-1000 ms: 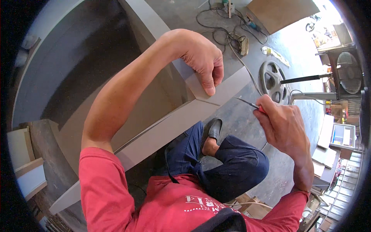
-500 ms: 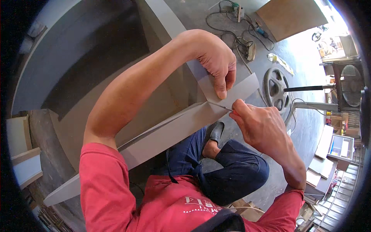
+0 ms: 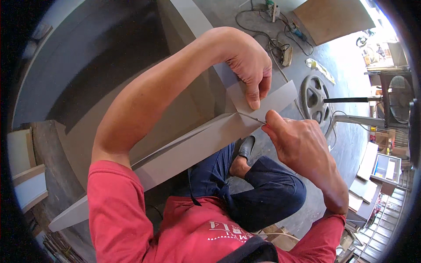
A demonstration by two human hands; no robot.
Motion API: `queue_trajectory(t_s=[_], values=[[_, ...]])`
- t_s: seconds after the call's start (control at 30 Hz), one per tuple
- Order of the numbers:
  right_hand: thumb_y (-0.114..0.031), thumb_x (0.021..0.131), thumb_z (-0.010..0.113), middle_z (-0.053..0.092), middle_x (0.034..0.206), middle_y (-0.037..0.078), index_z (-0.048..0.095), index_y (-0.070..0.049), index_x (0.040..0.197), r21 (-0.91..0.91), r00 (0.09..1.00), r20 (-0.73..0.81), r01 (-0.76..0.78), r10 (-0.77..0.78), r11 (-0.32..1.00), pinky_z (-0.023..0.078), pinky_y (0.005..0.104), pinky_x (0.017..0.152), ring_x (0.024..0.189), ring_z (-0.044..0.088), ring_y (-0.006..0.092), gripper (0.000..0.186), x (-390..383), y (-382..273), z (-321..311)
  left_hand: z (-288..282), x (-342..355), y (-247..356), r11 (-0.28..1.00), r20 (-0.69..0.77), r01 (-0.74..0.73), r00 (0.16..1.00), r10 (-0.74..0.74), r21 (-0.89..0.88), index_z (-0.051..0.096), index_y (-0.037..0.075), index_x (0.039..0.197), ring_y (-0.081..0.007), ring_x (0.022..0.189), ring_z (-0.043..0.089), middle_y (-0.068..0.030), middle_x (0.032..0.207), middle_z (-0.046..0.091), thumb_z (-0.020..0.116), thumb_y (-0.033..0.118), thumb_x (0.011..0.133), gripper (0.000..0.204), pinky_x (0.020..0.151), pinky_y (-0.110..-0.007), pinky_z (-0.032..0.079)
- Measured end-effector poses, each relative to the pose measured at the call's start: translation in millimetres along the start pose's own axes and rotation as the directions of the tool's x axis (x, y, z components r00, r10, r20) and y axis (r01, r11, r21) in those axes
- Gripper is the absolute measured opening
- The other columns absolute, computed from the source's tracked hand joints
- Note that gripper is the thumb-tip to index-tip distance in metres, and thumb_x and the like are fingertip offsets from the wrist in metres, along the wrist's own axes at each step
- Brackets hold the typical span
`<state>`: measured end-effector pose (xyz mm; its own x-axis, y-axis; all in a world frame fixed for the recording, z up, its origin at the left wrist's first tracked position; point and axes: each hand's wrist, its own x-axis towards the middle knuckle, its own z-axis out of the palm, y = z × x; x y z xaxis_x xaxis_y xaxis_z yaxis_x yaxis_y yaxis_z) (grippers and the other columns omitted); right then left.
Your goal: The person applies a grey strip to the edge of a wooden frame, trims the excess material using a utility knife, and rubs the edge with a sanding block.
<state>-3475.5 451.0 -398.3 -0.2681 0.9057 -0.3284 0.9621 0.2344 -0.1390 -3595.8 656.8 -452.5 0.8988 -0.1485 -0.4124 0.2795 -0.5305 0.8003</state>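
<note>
A large open box (image 3: 109, 127) with grey-brown inner walls lies before me, edged in pale grey. At its near right corner, one pale grey strip (image 3: 188, 151) crosses another, and its loose end (image 3: 283, 94) sticks out past the corner. My left hand (image 3: 251, 65) arches over from the far side, thumb pressed on the strips and fingers curled down at the outer edge. My right hand (image 3: 300, 140) is closed round a thin-bladed knife (image 3: 252, 118), whose handle is mostly hidden. The blade lies across the near strip, its tip at the corner where the strips meet.
Corded power tools (image 3: 272, 11) and tangled cables lie on the floor beyond the box. A brown board (image 3: 334, 19) lies at the far right. A wheel-shaped base (image 3: 315, 98) with a pole and a fan (image 3: 398, 98) stand to the right. My folded leg (image 3: 274, 193) is just below the corner.
The view has shifted slightly. Both hands keep nearly the same places at the corner, and the blade still rests against the strip.
</note>
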Motion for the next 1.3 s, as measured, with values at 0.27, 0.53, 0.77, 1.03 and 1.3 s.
queue_trajectory(t_s=[0.27, 0.53, 0.77, 1.03, 1.3], values=[[-0.013, 0.091, 0.063, 0.064, 0.064, 0.017, 0.051, -0.008, 0.105, -0.113, 0.995, 0.1, -0.017, 0.028, 0.994, 0.049, 0.0527, 0.057, 0.067, 0.069, 0.0408, 0.019, -2, 0, -23, 0, 1, -3, 1.0, 0.004, 0.018, 1.0, -0.018, -0.023, 0.076, 0.003, 0.101, -0.0161, 0.083, 0.068, -0.0037, 0.091, 0.076, 0.086, 0.027, 0.08, 0.034, 0.078, -0.034, 0.051], [-0.011, 0.09, 0.063, 0.063, 0.063, 0.017, 0.053, -0.008, 0.104, -0.122, 0.992, 0.124, -0.022, 0.037, 0.992, 0.049, 0.0525, 0.058, 0.065, 0.068, 0.0414, 0.017, -10, 5, -25, 1, -2, 0, 0.999, 0.0, 0.036, 0.999, -0.036, 0.007, 0.077, 0.003, 0.102, -0.0167, 0.085, 0.069, -0.0041, 0.093, 0.077, 0.087, 0.028, 0.08, 0.035, 0.081, -0.034, 0.051], [-0.025, 0.102, 0.064, 0.054, 0.057, 0.015, 0.051, -0.009, 0.096, -0.13, 0.996, 0.07, -0.036, 0.045, 0.991, 0.042, 0.0502, 0.053, 0.058, 0.061, 0.0402, 0.022, -15, 12, -20, 3, -4, -4, 1.0, -0.039, 0.011, 0.999, -0.012, -0.015, 0.077, 0.003, 0.101, -0.0164, 0.084, 0.069, -0.0041, 0.092, 0.077, 0.086, 0.029, 0.081, 0.034, 0.08, -0.034, 0.051], [-0.023, 0.099, 0.067, 0.055, 0.059, 0.016, 0.051, -0.009, 0.095, -0.255, 0.982, 0.137, -0.09, 0.128, 0.963, 0.043, 0.0507, 0.054, 0.06, 0.062, 0.0408, 0.022, -34, 24, -29, 0, -4, 3, 0.999, -0.033, 0.044, 0.998, -0.044, -0.005, 0.077, 0.004, 0.097, -0.0148, 0.079, 0.067, -0.0021, 0.086, 0.075, 0.085, 0.028, 0.082, 0.03, 0.077, -0.033, 0.05], [-0.022, 0.1, 0.064, 0.063, 0.067, 0.015, 0.05, -0.01, 0.103, 0.033, 0.992, -0.127, -0.003, 0.007, 0.999, 0.047, 0.0508, 0.056, 0.066, 0.067, 0.0397, 0.018, -21, 13, -8, 2, 2, -6, 1.0, -0.002, -0.03, 1.0, 0.03, -0.008, 0.077, 0.005, 0.101, -0.0162, 0.083, 0.067, -0.0025, 0.089, 0.076, 0.087, 0.03, 0.081, 0.034, 0.078, -0.034, 0.05]])
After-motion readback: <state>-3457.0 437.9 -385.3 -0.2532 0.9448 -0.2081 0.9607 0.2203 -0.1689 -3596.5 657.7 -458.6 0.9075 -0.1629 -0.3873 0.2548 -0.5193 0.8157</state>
